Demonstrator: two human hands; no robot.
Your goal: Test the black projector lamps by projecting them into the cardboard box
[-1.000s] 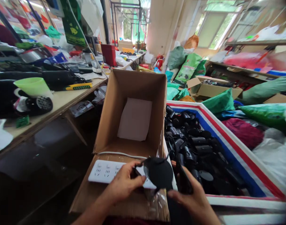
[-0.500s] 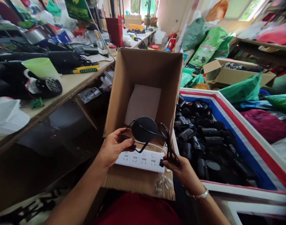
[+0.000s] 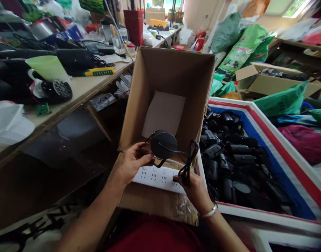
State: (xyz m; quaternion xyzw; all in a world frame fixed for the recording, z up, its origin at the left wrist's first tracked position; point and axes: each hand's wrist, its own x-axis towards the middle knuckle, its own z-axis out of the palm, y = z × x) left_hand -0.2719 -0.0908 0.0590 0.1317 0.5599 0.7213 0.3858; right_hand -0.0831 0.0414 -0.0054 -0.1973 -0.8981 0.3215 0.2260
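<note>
My left hand (image 3: 129, 162) grips a black device with a round disc base (image 3: 164, 144) by its bracket side; most of its body is hidden behind the fingers. A thin black cord leads from the disc to a looped bundle of cable (image 3: 190, 157). My right hand (image 3: 194, 190) is closed on that cable and its small black plug (image 3: 175, 179), which is over the right-hand socket of a white power strip (image 3: 157, 180). Whether the pins are inside the socket I cannot tell. The strip lies across the front flap of an open cardboard box (image 3: 134, 108).
To the right, a white-rimmed bin (image 3: 255, 110) lined in red, white and blue holds many black devices. On the left bench (image 3: 84, 85) are a green mug (image 3: 48, 66), a yellow-handled tool (image 3: 100, 71) and a white plastic tub (image 3: 10, 122).
My right hand has moved left with the plug, from the strip's right end to over its last socket. My left hand still holds the device. The view has shifted slightly.
</note>
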